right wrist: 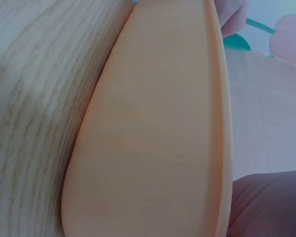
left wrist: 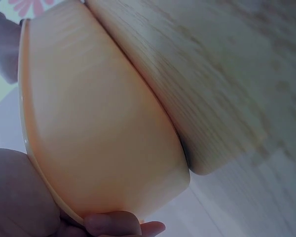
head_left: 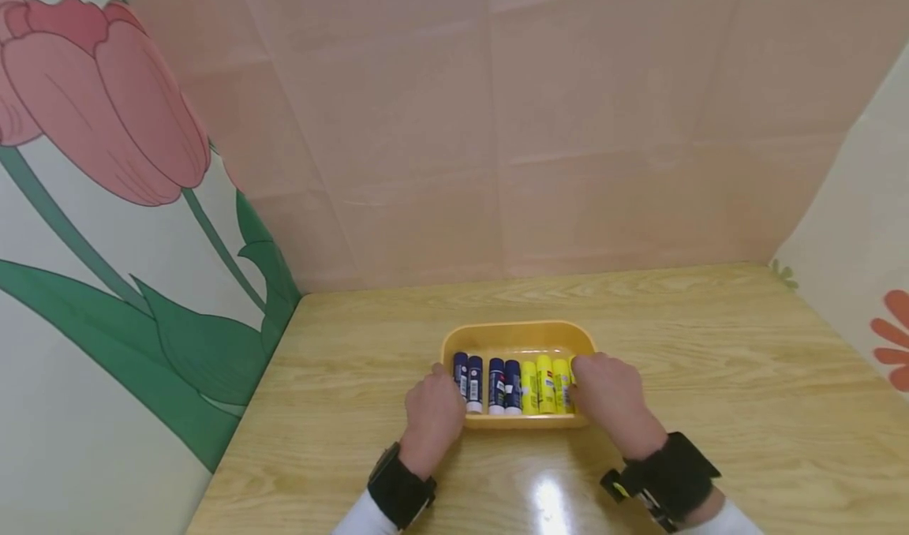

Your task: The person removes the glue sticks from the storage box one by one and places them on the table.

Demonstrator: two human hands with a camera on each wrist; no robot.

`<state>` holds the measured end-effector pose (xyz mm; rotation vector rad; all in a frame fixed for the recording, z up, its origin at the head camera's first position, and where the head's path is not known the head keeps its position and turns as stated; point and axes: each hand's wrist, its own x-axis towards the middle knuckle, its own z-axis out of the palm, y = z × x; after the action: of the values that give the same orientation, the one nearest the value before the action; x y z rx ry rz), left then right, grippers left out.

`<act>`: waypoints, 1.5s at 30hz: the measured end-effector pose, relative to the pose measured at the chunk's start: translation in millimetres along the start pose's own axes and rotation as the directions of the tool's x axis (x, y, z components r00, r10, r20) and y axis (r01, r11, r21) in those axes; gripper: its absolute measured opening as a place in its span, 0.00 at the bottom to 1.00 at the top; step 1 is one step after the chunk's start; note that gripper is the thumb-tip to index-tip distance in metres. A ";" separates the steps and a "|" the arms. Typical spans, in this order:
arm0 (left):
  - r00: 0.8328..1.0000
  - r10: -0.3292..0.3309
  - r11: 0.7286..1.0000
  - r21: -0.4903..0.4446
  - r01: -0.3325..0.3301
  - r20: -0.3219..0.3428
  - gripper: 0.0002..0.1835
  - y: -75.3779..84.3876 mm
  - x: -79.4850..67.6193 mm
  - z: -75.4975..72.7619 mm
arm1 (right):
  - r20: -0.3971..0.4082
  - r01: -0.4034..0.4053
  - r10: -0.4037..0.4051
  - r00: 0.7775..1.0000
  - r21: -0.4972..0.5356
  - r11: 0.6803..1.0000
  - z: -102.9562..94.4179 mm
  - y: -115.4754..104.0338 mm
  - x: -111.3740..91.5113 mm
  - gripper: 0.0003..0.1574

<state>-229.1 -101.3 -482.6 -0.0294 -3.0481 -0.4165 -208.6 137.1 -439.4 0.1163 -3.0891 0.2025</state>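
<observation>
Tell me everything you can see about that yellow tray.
The yellow tray is a rounded rectangle with smooth, plastic-looking walls and a thin rim. Open-topped and upright, it sits low at the wooden table; whether its whole base touches is unclear. Inside, dark blue tubes with white ends line its left, yellow tubes its right. The left hand grips its left end, the right hand its right end.

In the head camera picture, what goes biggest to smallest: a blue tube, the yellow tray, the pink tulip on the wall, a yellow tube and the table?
1. Table
2. Pink tulip
3. Yellow tray
4. Blue tube and yellow tube: they look too alike to rank.
</observation>
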 end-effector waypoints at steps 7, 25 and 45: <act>1.000 -0.010 1.000 -0.001 0.010 0.002 0.13 -0.7 0.7 -0.3 | 0.024 -0.023 0.024 0.999 -0.035 0.999 3.7 -3.3 6.5 0.11; 0.999 -0.017 1.000 -0.004 0.017 0.034 0.13 -0.6 1.0 -1.7 | 0.053 -0.005 0.008 0.999 -0.069 0.998 10.1 -5.3 16.7 0.07; 1.000 -0.010 1.000 -0.003 0.010 0.025 0.13 -0.4 0.1 -3.4 | 0.056 0.002 0.005 0.998 -0.114 0.993 20.2 -6.5 25.6 0.04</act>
<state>-229.0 -102.5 -479.4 -0.0199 -3.0738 -0.4244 -234.4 126.1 -457.3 0.1173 -3.1476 0.0222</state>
